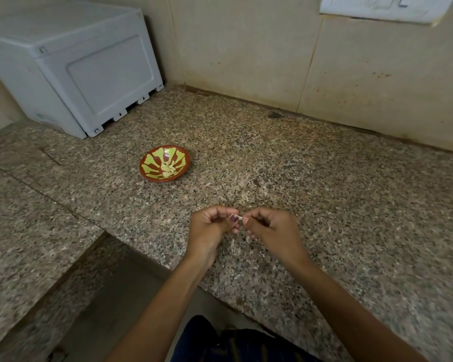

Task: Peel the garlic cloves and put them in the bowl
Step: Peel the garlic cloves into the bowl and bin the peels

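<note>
Over the speckled granite table [324,194], both hands meet in front of the bowl [165,163], on the person's side of it and somewhat to its right. The left hand [209,227] has its fingers curled in and pinches a small garlic clove [234,218], purplish skin showing at the fingertips. The right hand [270,228] is curled as well, its thumb and forefinger nipping the pale end of the same clove, so the two hands nearly touch around it. The bowl, brown with a yellow-green leaf pattern, sits on the table well apart from the hands and holds a small heap of peeled cloves [168,168] at its bottom. Thin whitish scraps of skin [232,244] lie on the table just below the hands, on the side away from the bowl. Beyond the bowl and to its left, a grey plastic box [89,74] stands against the tiled wall [246,48]. A white switch plate [382,7] hangs on the wall far to the bowl's right.
</note>
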